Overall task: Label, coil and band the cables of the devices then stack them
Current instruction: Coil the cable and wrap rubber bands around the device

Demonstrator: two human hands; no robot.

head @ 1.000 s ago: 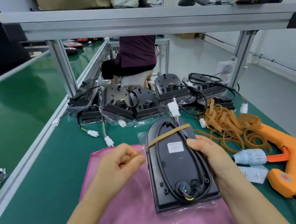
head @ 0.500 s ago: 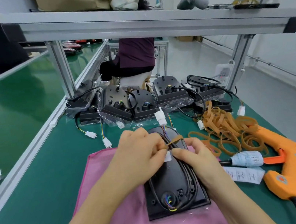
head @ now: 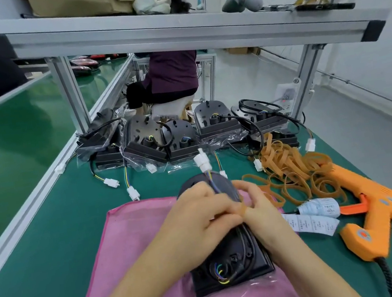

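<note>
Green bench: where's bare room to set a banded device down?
Free: green mat between the aluminium rail and the pink cloth; the cloth's left half too. Crowded: right side with rubber bands, label roll, glue gun; back row of devices with loose connectors.

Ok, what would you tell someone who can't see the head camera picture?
A left hand and right hand pinch a tan rubber band over a black device with its cable, lying on a pink cloth on a green table. To the right lie a pile of rubber bands and an orange glue gun; more black devices sit behind.
</note>
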